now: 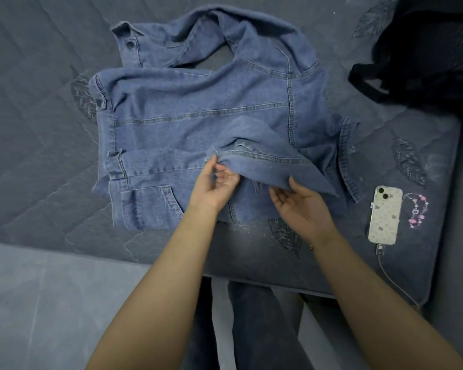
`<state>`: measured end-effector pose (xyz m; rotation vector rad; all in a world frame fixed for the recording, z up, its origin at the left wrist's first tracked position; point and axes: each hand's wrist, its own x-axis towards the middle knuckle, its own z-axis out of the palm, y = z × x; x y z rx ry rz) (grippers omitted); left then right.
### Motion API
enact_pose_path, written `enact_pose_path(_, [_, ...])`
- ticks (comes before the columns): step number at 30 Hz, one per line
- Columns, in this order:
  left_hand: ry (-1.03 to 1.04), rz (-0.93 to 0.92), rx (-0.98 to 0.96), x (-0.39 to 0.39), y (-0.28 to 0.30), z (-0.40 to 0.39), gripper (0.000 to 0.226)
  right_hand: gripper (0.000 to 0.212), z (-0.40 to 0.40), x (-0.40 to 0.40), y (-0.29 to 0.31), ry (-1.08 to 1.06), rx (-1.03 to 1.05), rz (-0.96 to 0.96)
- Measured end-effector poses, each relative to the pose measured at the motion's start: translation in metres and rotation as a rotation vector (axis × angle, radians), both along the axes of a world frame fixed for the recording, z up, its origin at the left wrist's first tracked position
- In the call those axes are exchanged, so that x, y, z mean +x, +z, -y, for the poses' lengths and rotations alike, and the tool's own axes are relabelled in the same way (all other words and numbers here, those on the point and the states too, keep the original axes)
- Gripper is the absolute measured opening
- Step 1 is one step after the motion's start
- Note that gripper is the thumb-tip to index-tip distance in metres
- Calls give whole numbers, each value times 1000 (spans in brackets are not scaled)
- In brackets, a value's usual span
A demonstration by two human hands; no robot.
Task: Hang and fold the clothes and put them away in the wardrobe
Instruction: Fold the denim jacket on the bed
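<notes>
A dark grey quilted bed cover point(38, 102) stitched with feather motifs fills most of the frame, its near edge running across the lower half, with pale floor at the lower left. Spread over its centre lies a blue denim jacket point(198, 124), back panel up, collar end toward the upper middle of the frame, a snap button showing on a tab at the upper left and a pocket flap at the lower left of the garment. A heap of black fabric point(425, 57) sits in the upper right corner, apart from the denim. Both bare forearms reach up from the bottom edge. The left hand point(214, 185), just left of centre, pinches the frayed edge of a raised denim fold between thumb and curled fingers. The right hand point(302, 206), slightly lower and to the right, is turned palm up with its fingers spread loosely, the fingertips touching the underside of the same lifted fold. At the right of the frame a phone in a pale patterned case point(385, 213) lies face down on the cover, near the jacket's hem, with a white cable point(393, 279) plugged into its lower end. Just beside it rests a pink beaded charm strap point(417, 209). No readable writing or brand mark shows anywhere.
</notes>
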<state>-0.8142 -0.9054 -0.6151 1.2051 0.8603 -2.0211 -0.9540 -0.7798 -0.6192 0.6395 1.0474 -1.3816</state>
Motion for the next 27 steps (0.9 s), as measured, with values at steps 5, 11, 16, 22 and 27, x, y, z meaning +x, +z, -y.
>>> enact_pose_path(5, [-353,293,-584,51,28,28,15,50,3,-3,-8,-118,124,9])
enact_pose_path(11, [-431,282,-767,118,40,60,22,45,21,10,-11,28,466,-257])
enact_pose_path(16, [-280,62,-899,174,43,71,33,33,23,34,1,-229,225,-253])
enact_pose_path(22, [-273,373,-561,225,4,48,24,32,17,75,-13,-208,159,-110])
enact_pose_path(27, [-592,521,-368,230,-19,47,27,42,37,65,-18,-133,251,-212])
